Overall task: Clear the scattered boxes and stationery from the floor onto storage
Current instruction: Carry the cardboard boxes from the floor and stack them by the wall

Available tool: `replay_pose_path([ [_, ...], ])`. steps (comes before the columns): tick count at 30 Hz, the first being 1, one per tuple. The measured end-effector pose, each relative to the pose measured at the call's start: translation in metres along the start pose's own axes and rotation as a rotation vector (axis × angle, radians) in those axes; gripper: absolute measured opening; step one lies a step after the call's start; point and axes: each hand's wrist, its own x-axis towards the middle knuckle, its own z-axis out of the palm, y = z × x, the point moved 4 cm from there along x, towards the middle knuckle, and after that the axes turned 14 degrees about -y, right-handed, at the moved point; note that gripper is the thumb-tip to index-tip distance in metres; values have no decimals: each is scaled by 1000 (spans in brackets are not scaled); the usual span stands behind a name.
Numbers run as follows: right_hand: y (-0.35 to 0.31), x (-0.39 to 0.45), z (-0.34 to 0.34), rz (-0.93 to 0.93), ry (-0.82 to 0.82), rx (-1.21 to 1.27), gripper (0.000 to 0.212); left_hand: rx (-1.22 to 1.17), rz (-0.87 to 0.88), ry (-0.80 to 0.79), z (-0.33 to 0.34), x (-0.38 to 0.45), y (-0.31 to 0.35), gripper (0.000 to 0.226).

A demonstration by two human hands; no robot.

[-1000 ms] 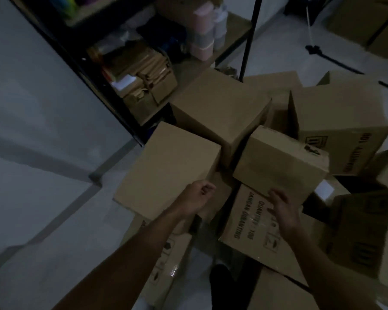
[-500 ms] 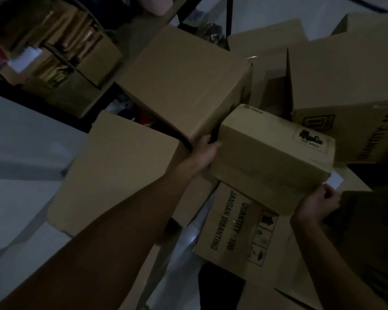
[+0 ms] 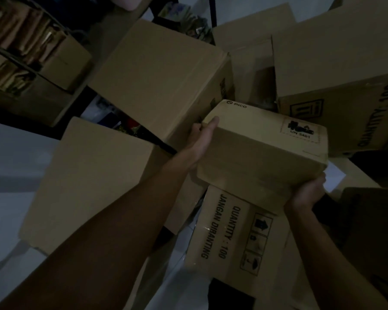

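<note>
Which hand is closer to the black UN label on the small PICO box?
Right. The right hand grips the box's near right corner, below the UN label. The left hand holds the far left end of the PICO box.

Left hand [image 3: 202,139]: a second ago it hangs over the pile; now it grips the left end of the small box [image 3: 262,153].
Right hand [image 3: 307,193]: it goes from the box's front edge to under its right corner.
Small box: both hands now hold it; it looks closer.
</note>
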Motion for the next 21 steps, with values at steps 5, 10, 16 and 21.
replay_pose_path([
  [5,-8,-19,-21,21,-1,-24,17,-45,25,29,2,-31,-10,65],
  [10,-13,-64,-64,74,-60,-85,27,-107,4,28,-3,-90,-38,54],
  [16,-35,-146,-88,158,-172,-311,26,-117,-35,-32,-20,-187,-57,47],
  [21,-49,-221,-76,111,-252,-385,37,-99,-11,61,-53,-274,-96,54],
])
